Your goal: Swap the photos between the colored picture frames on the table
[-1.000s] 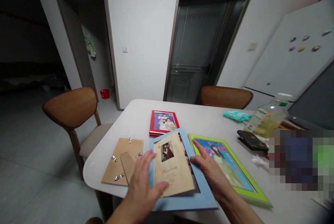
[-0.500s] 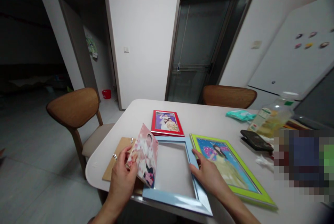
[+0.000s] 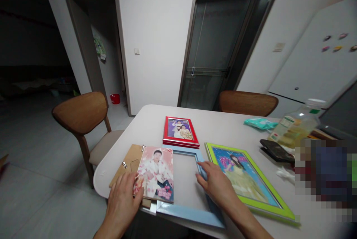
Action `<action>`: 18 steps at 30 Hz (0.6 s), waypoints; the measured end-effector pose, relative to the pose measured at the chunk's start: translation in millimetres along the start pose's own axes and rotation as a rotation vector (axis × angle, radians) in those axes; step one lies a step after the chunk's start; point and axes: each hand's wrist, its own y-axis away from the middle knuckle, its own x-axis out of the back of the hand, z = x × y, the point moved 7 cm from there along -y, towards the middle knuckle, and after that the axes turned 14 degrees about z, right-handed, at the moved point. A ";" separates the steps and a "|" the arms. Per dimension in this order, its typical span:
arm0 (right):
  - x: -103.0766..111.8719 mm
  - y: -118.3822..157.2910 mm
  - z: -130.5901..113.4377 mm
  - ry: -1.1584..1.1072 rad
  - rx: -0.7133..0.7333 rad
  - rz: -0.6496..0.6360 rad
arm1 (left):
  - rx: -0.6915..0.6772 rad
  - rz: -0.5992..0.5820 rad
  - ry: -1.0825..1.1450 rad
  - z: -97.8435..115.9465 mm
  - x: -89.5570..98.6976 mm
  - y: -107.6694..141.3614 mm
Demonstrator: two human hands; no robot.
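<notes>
A photo print (image 3: 156, 174) with a pink background lies face up across the left side of a light-blue picture frame (image 3: 189, 215) and a brown backing board (image 3: 131, 157) with metal clips. My left hand (image 3: 122, 196) rests on the photo's lower left edge, fingers and thumb spread over it. At the frame's right rail is my right hand (image 3: 216, 181), index finger and thumb apart; whether it touches the rail is unclear. The frame's opening shows the tabletop. A lime-green framed picture (image 3: 242, 175) lies right of my right hand, and red framed pictures (image 3: 181, 131) are stacked behind.
On the white table (image 3: 223, 125) at right are a teal packet (image 3: 259, 123), a clear bottle (image 3: 297, 125) with yellowish liquid, a dark flat object (image 3: 276, 151) and crumpled white tissue (image 3: 286, 174). Wooden chairs stand at left (image 3: 80, 114) and behind (image 3: 248, 103).
The photo, tilted up in my left hand before, now lies flat, face up. My left hand has flattened over its edge. My right hand's fingers have shifted slightly left on the frame's right side.
</notes>
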 end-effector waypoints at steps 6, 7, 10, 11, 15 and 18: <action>-51.7 7.0 -35.2 -0.654 -0.324 -0.165 | -0.195 -0.057 0.166 42.0 -8.1 12.3; -61.3 7.6 -41.3 -0.736 -0.372 -0.184 | -0.220 -0.084 0.186 50.0 -13.0 16.0; -69.9 4.7 -61.8 -0.948 -0.441 -0.180 | -0.254 -0.128 0.215 66.2 -27.3 22.0; -65.0 2.6 -68.9 -1.020 -0.446 -0.158 | -0.256 -0.107 0.227 68.9 -29.1 20.6; -27.0 -4.9 -89.7 -1.256 -0.412 -0.055 | -0.216 0.076 0.408 73.9 -13.7 0.2; -13.8 -2.2 -82.0 -1.199 -0.429 -0.024 | 0.036 0.166 0.665 71.5 2.5 -18.4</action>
